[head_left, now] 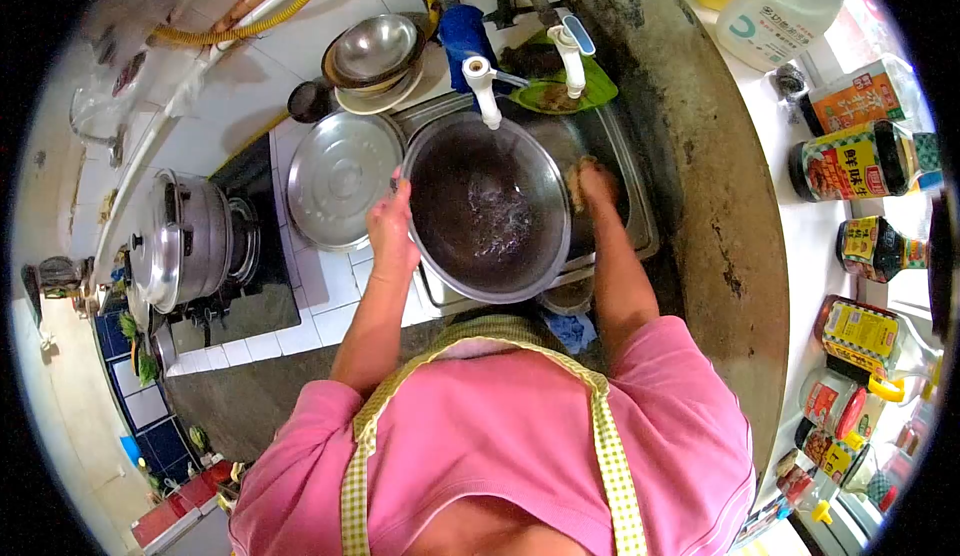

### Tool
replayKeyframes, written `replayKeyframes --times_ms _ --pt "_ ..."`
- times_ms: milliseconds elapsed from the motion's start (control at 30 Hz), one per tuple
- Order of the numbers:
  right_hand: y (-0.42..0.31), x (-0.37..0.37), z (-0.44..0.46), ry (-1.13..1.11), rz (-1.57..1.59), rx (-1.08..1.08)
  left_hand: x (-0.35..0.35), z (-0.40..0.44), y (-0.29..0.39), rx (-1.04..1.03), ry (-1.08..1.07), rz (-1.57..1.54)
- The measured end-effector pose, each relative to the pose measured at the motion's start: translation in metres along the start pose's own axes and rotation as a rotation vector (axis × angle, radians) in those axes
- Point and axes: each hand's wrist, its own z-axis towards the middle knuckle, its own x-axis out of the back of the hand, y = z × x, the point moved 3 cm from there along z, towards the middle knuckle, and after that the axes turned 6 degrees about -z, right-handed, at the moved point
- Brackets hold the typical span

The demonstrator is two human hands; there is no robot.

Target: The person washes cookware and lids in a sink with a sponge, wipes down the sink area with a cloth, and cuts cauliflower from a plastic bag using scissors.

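- Grey metal basin (pixel 440 246): located below the white tap (pixel 483 86), over the left part of the sink (pixel 645 226); rippled water is held inside.
- Left hand (pixel 393 221): the basin's left rim is grasped, thumb uppermost.
- Right hand (pixel 598 186): placed right of the basin, beside a tan item (pixel 576 184); fingers partly hidden, grip cannot be told.
- Round metal lid (pixel 345 178): laid left of the basin.
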Motion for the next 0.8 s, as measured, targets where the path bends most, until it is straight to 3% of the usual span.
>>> replayKeyframes --times_ms 33,100,133,233,300,367,433,533,633,800 --pt "0.012 -0.004 0.015 -0.007 -0.002 0.003 0.004 0.003 0.004 0.016 0.002 -0.049" --pt "0.024 -0.025 0.029 -0.644 0.903 -0.099 0.023 0.019 0.006 0.033 0.016 -0.048" --pt "-0.009 0.002 -0.006 -0.443 0.975 -0.087 0.033 0.031 0.004 0.050 0.017 -0.050" --pt "-0.025 0.048 -0.017 -0.300 1.055 -0.073 0.050 0.057 -0.020 0.112 0.024 -0.161" --pt "-0.041 0.090 -0.043 -0.242 1.119 0.043 0.078 0.085 -0.061 0.190 0.116 -0.242" --pt "-0.053 0.114 -0.063 -0.101 1.106 0.157 0.084 0.098 -0.097 0.324 0.067 -0.159" --pt "-0.062 0.134 -0.089 0.076 1.019 0.246 0.069 0.097 -0.121 0.350 0.006 -0.089" --pt "-0.067 0.148 -0.114 0.198 0.979 0.434 0.024 0.087 -0.136 0.450 0.174 0.077" --pt "-0.079 0.156 -0.147 0.326 0.838 0.572 -0.009 0.096 -0.153 0.600 -0.066 0.186" --pt "-0.087 0.166 -0.179 0.533 0.681 0.680 -0.040 0.144 -0.215 0.654 -0.118 0.236"
